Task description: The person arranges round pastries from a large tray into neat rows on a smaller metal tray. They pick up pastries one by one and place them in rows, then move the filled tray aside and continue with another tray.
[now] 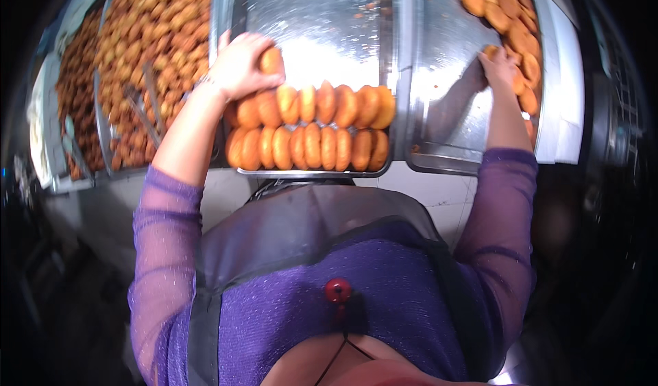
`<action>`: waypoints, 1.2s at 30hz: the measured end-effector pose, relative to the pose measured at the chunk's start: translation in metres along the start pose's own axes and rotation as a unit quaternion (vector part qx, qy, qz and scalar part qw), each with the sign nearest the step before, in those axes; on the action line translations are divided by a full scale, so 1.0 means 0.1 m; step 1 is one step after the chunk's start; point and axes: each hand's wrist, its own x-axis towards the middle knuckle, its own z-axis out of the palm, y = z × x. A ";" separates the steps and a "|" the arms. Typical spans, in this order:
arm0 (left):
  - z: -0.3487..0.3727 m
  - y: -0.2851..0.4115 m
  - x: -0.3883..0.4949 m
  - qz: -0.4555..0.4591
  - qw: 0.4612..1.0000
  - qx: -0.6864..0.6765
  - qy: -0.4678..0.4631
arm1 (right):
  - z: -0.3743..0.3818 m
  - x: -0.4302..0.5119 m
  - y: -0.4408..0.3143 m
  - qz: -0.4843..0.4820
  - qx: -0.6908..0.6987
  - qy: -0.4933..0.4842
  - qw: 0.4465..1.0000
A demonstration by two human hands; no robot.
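Observation:
My left hand (245,66) holds a round golden pastry (271,61) at the left side of the middle metal tray (318,36). Just below it, two rows of similar pastries (312,147) stand on edge, side by side, along the tray's near end. My right hand (499,67) reaches into the right metal tray (452,31), its fingers on pastries at the edge of a loose pile (523,41). One pastry (491,52) shows at the fingertips; whether it is gripped is not clear.
At the left, trays hold many small browned fried pieces (159,21), with metal tongs (143,113) lying on them. More tongs (74,144) rest at the far left. Raised metal rims (403,77) divide the trays. The near tray edge (318,174) is close to my apron.

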 end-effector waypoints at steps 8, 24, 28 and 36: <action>0.01 0.00 -0.04 -0.020 0.999 -0.026 -0.017 | -0.34 -0.37 -0.31 0.119 0.380 -0.097 0.912; -0.12 0.04 0.03 -0.025 0.996 -0.043 -0.079 | -0.39 -2.27 -3.74 -0.099 0.470 -0.485 0.731; -0.09 0.08 0.08 -0.021 0.996 -0.080 -0.021 | -0.31 -2.35 -3.81 -0.086 0.476 -0.490 0.725; -0.12 0.26 0.24 -0.040 0.994 -0.063 -0.079 | 0.12 -1.99 -3.57 -0.297 0.533 -0.401 0.683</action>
